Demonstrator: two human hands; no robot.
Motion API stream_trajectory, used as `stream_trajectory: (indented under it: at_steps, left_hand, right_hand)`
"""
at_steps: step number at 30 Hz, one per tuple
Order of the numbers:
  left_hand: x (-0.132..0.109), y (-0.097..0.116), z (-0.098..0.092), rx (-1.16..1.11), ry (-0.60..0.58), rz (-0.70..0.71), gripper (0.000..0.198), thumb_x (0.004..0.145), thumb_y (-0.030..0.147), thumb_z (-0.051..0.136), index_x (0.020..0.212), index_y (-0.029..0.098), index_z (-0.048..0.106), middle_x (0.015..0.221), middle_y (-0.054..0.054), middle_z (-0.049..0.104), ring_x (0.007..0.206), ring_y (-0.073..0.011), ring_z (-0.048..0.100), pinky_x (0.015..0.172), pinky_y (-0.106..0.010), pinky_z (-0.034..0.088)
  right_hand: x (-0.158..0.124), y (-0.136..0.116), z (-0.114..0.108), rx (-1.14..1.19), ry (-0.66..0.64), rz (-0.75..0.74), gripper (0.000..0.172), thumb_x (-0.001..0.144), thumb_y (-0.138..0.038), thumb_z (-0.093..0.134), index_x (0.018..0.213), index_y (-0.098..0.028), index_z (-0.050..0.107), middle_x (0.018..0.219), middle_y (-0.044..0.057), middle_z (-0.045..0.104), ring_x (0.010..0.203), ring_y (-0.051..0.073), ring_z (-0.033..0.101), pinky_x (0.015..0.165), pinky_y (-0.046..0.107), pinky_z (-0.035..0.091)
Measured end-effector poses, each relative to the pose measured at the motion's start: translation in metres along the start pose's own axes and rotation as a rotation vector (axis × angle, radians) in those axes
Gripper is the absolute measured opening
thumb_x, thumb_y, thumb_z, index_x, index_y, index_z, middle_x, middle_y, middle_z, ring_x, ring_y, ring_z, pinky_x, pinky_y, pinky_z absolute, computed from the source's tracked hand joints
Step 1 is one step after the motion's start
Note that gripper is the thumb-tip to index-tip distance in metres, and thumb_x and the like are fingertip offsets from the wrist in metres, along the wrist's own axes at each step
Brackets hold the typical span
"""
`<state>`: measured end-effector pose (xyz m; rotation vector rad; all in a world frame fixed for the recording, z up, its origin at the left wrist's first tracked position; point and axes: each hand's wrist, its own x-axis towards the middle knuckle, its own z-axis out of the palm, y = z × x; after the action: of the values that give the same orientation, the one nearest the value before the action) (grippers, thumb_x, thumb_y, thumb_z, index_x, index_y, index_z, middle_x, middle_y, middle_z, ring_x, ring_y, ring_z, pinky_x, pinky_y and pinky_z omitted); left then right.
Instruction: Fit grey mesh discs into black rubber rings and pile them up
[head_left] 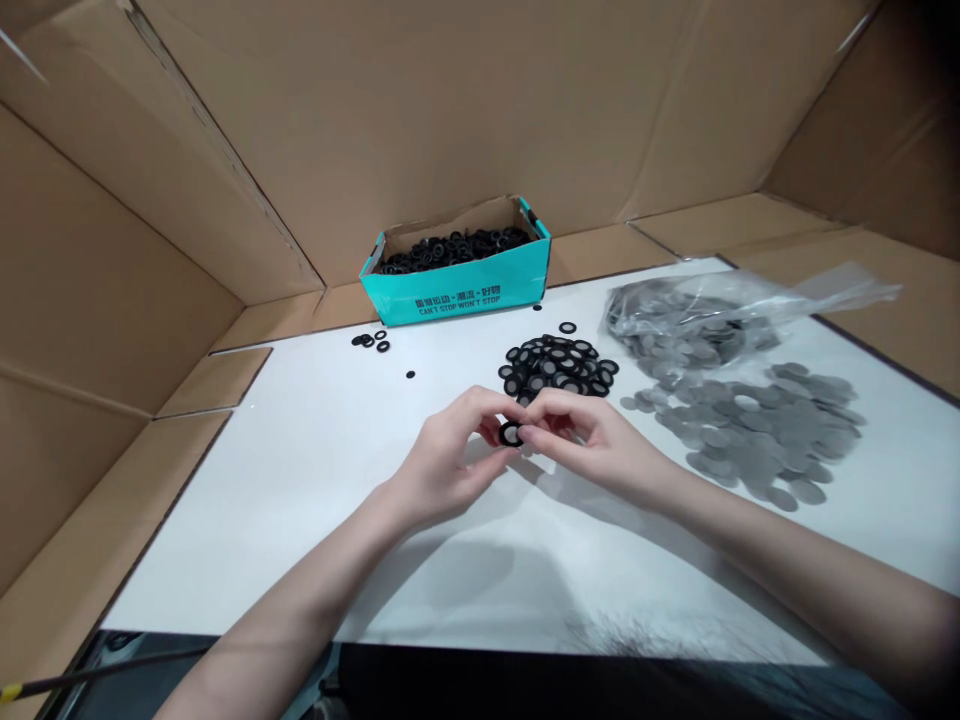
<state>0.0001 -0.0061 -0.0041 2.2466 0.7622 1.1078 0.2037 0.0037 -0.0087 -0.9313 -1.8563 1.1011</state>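
Over the white bench (315,450), left hand (459,447) and right hand (585,432) are pinching one flat black ring (504,434) between facing fingertips.

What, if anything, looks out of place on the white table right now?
A small dark piece lies alone on the table, and a few black rings sit loose before the turquoise box: both look stray, apart from the main ring pile.
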Motion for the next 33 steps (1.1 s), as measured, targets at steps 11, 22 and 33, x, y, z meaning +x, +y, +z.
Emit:
stream_trajectory:
  at_steps: [11, 22, 33]
  left_hand:
    - [0.004, 0.004, 0.005, 0.213, 0.123, 0.241, 0.027, 0.088, 0.015, 0.069, 0.110, 0.020, 0.055, 0.092, -0.003, 0.065, 0.078, -0.0120, 0.062, 0.068, -0.022, 0.054]
    - [0.004, 0.001, 0.005, 0.284, 0.094, 0.322, 0.024, 0.091, 0.014, 0.065, 0.113, 0.018, 0.056, 0.098, -0.007, 0.071, 0.087, -0.0154, 0.069, 0.075, -0.026, 0.059]
    - [0.004, 0.000, -0.005, 0.156, -0.122, 0.152, 0.036, 0.093, 0.004, 0.050, 0.122, 0.022, 0.061, 0.108, -0.007, 0.072, 0.100, -0.0175, 0.064, 0.085, -0.030, 0.057]
  right_hand:
    - [-0.002, -0.002, 0.007, 0.305, -0.122, 0.255, 0.035, 0.080, -0.053, 0.070, 0.080, -0.019, 0.063, 0.072, 0.001, 0.059, 0.065, 0.014, 0.052, 0.057, 0.027, 0.039]
    - [-0.001, -0.002, 0.006, 0.308, -0.121, 0.222, 0.037, 0.079, -0.055, 0.069, 0.076, -0.019, 0.060, 0.072, 0.001, 0.057, 0.067, 0.014, 0.051, 0.061, 0.028, 0.040]
    - [-0.001, 0.003, 0.005, 0.041, -0.032, 0.038, 0.019, 0.086, -0.034, 0.061, 0.074, -0.019, 0.059, 0.070, 0.001, 0.056, 0.065, 0.014, 0.052, 0.057, 0.026, 0.041]
